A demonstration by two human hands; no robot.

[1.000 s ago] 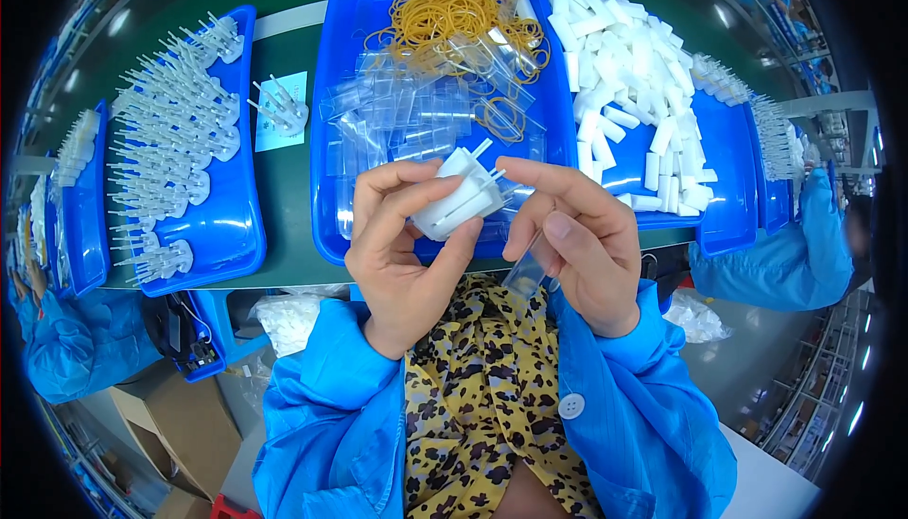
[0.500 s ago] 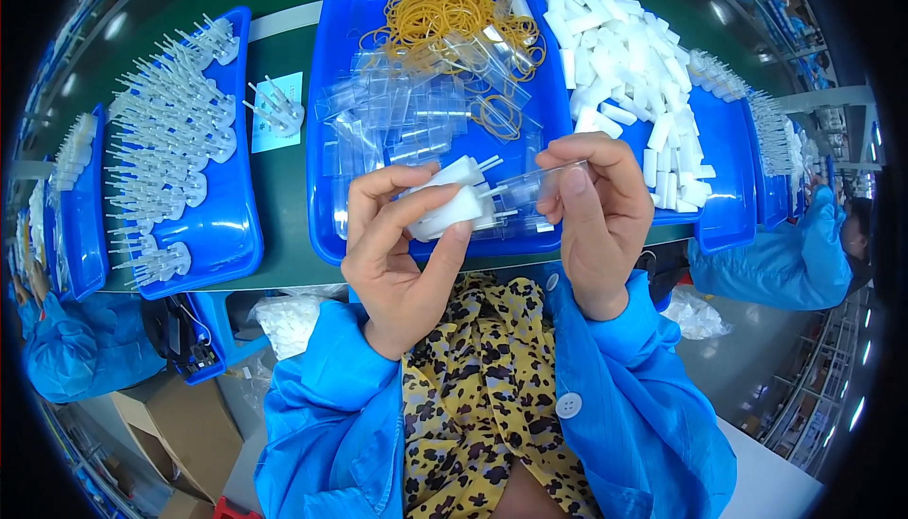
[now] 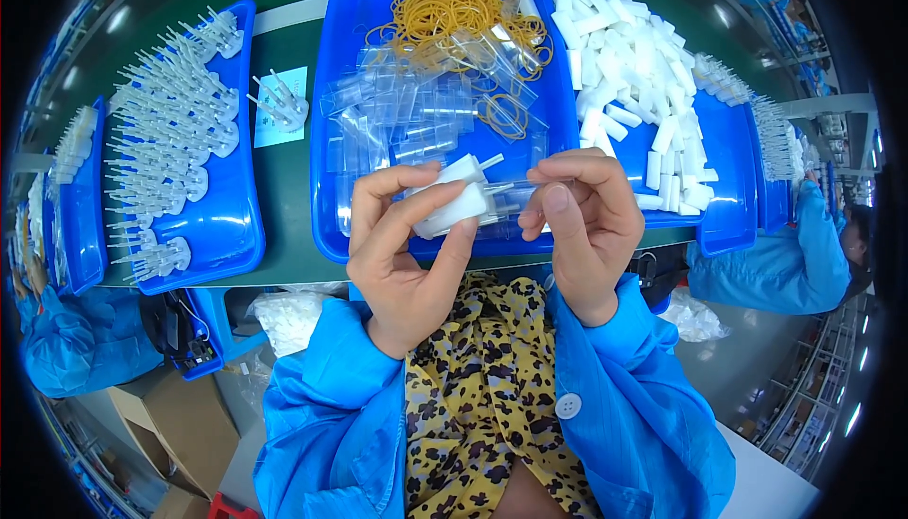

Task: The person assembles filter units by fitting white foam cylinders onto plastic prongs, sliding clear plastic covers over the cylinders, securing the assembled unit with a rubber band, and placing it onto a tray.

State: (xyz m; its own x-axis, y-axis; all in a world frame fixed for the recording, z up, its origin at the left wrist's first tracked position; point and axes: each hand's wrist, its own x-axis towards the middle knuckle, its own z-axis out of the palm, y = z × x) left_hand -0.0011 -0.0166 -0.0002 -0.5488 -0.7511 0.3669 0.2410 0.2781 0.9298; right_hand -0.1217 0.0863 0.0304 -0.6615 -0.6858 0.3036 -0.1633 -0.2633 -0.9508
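Observation:
Pinched in my left hand (image 3: 402, 245) is a white piece (image 3: 463, 205) made of smooth blocks, with thin pale prongs pointing right. My right hand (image 3: 596, 231) is closed just right of these prongs, its fingertips on a clear plastic sleeve (image 3: 515, 198) that lies along them. Its far end is hidden by the fingers. Both hands are above the near edge of a blue tray (image 3: 326, 207). Behind them in that tray lie many flat clear sleeves (image 3: 416, 108) and a heap of yellow rubber bands (image 3: 454, 8).
White blocks fill a blue tray (image 3: 724, 212) on the right. Another blue tray (image 3: 241, 235) on the left carries rows of pronged white pieces (image 3: 170, 131). One pronged piece (image 3: 279, 108) stands on a pale card. Co-workers in blue sleeves (image 3: 766, 273) sit on either side.
My right hand has shifted slightly left and down, closer to the white piece, and the clear sleeve sits further along the prongs. My left hand stays nearly still.

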